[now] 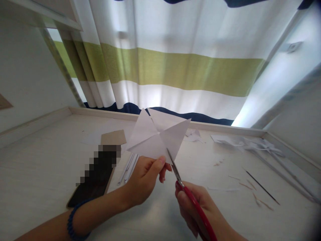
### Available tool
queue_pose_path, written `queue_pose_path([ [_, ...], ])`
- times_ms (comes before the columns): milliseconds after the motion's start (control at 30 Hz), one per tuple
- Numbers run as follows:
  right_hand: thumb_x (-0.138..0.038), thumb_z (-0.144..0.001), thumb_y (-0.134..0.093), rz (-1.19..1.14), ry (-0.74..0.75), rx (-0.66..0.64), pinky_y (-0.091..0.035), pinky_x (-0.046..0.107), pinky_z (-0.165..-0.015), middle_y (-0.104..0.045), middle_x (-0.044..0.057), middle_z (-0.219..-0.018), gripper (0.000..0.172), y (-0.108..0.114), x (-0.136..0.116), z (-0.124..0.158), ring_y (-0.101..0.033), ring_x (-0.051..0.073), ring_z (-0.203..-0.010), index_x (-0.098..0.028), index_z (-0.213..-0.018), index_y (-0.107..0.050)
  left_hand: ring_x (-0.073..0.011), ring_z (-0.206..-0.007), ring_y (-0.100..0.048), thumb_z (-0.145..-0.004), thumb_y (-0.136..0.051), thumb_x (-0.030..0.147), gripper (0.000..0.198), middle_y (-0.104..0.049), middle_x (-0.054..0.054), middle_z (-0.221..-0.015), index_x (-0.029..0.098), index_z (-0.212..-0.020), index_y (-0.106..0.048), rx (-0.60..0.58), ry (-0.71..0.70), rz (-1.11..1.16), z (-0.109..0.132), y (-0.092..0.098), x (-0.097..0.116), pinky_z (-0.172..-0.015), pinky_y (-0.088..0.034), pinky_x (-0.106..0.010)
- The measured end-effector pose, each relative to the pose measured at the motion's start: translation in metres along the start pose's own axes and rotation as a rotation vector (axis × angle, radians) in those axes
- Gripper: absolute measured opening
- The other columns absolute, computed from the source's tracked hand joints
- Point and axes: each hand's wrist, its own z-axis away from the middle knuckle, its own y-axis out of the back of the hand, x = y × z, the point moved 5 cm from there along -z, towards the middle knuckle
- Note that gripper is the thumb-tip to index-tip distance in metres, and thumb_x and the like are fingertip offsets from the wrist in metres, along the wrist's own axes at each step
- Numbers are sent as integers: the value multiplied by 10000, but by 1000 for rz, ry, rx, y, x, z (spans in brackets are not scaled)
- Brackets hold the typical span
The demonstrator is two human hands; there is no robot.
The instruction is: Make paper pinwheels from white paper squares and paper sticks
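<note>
My left hand (144, 179) is closed in a pinch on the lower edge of a folded white paper (156, 137), held up above the table with several pointed flaps spread out. My right hand (198, 209) grips red-handled scissors (187, 192). The blades (173, 165) point up and left, and their tips touch the paper's lower edge just right of my left thumb. A blue band circles my left wrist.
A dark phone (96, 180) lies on the white table (37, 167) left of my left hand, with a brown card piece (114, 137) behind it. White strips (129, 165), paper scraps (235, 140) and thin sticks (262, 185) lie about. A striped curtain (175, 67) hangs behind.
</note>
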Motion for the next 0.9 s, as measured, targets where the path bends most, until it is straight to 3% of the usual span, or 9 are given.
queue_pose_path([
  [133, -582, -759, -463, 16, 8, 1, -153, 187, -297, -303, -95, -404, 428, -1, -1, -1, -241, 23, -310, -197, -608, -354, -105, -470, -520, -853, -369, 338, 404, -506, 29, -450, 144, -578, -593, 7, -25, -29, 1, 1, 1, -533, -407, -215],
  [300, -540, -769, -486, 11, 1, 4, -169, 174, -298, -317, -95, -417, 397, -1, 2, 0, -252, 21, -319, -192, -618, -369, -108, -503, -549, -850, -319, 345, 494, -555, 1, -460, 152, -450, -535, 49, -79, -96, -1, 4, 6, -592, -408, -215],
  [433, -517, -766, -502, 17, 7, -4, -177, 168, -297, -324, -96, -407, 388, -1, 2, 0, -255, 21, -317, -190, -602, -370, -102, -460, -518, -842, -288, 382, 526, -530, -1, -424, 160, -412, -493, 73, -58, -71, -4, 6, 9, -547, -399, -209],
  [667, -445, -779, -516, 75, 13, -16, -175, 165, -299, -316, -95, -412, 348, -1, 2, -2, -247, 20, -323, -189, -593, -371, -91, -417, -483, -766, -377, 320, 378, -487, 20, -410, 169, -428, -452, 153, -4, -28, -5, 11, 17, -449, -390, -189],
  [900, -457, -786, -505, 77, -8, -23, -188, 163, -304, -325, -93, -425, 351, 0, 5, -1, -261, 22, -331, -190, -603, -367, -91, -403, -478, -778, -423, 332, 348, -460, 39, -398, 172, -470, -443, 195, 55, 22, -4, 11, 13, -439, -402, -191],
])
